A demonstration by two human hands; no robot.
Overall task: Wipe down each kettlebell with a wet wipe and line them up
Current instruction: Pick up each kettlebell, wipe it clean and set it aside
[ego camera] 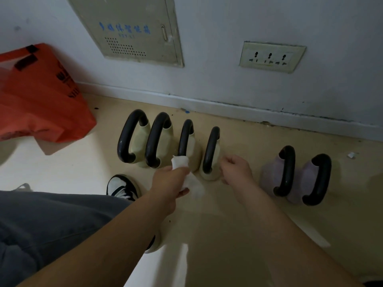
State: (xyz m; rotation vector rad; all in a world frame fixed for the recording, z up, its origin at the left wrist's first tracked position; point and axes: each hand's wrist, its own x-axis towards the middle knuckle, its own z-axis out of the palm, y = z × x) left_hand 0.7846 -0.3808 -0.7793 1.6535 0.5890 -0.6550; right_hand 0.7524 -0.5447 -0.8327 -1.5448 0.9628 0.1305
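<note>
A white wet wipe (179, 161) is clenched in the left grip (172, 179), the fingers being curled round it so that one end sticks out above the fist and the rest trails below. That upper end is held against the near end of the handle of the third cream kettlebell (185, 137). The right grip (235, 168) is closed into a fist with nothing seen in it, just right of the fourth cream kettlebell (211, 152); whether contact is made cannot be told.

Left of the left grip, two more cream kettlebells (143, 139) are stood close together in the same row. Right of the right grip, well apart from the row, two lilac kettlebells (269, 175) are set side by side. Another cream kettlebell (154, 244) is partly hidden under the left forearm.

An orange plastic bag (41, 100) is slumped far left of the grips; its contents cannot be seen. Everything is carried by a beige floor (228, 224). Beyond the grips, a white wall (207, 27) is fitted with a closed cabinet panel (128, 27) and a triple socket (271, 56).
</note>
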